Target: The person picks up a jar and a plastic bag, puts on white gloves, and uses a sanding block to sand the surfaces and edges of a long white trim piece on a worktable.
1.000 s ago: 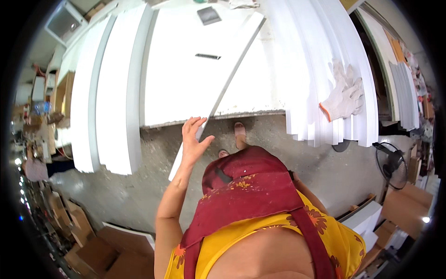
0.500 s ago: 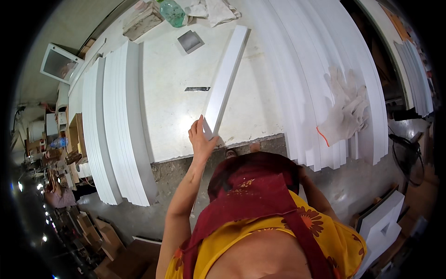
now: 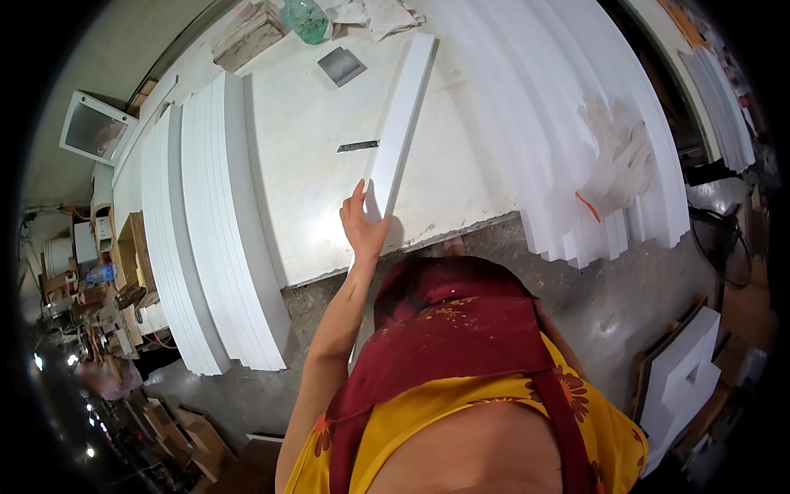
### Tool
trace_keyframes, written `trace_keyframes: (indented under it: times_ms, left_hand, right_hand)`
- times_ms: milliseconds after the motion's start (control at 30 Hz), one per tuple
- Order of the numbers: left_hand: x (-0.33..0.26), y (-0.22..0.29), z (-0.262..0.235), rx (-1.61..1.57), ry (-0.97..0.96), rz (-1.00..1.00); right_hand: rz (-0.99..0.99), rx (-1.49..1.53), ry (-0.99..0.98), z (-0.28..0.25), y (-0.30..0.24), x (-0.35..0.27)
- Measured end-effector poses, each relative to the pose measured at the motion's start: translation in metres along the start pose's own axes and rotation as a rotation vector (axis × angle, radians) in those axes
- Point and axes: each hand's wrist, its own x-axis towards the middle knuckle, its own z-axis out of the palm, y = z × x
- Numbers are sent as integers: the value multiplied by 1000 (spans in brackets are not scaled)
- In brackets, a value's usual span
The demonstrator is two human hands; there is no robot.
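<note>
My left hand (image 3: 364, 229) is at the near end of a long white strip (image 3: 403, 111), its thumb on the right edge and its fingers along the left edge. The strip lies slantwise on the pale worktable (image 3: 309, 189), its far end leaning to the right. Left of the strip's middle is a short dark flat piece (image 3: 356, 146) with pale marks, close to the strip's edge. Beyond it sits a grey square block (image 3: 340, 66). My right arm hangs down at my side, and its hand is hidden behind the apron.
Stacked white strips (image 3: 234, 206) line the table's left side. More white lengths (image 3: 527, 123) cover the right, with pale work gloves (image 3: 613, 165) on top. A green translucent bottle (image 3: 304, 20) and a block-like bundle (image 3: 247, 37) stand at the back. Cut white panels (image 3: 687, 379) lean lower right.
The whole view has shifted and turned slightly. My left hand keeps its place at the strip's near end, and the strip and dark piece lie much as before.
</note>
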Motion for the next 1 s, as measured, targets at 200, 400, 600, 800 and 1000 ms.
trace_keyframes:
  times_ms: [200,400,600,800,1000]
  left_hand:
    - [3,-21,0,-135,-28,181]
    - [-10,-22,-10,-148,-53,158]
    - [-7,-10,-8,-120,-130,138]
    - [-7,-14,-8,-140,-129,127]
    - [-5,-17,-6,-135,-113,179]
  right_hand:
    - [1,61,80,5,7,-26]
    - [-356,-1077,-28,48,-139,-120]
    - [-929,-481,179,71,-274,-217]
    - [-1244,-1110,1102,56,-327,-189]
    - [-1263,-1000,1095,36,-334,-158]
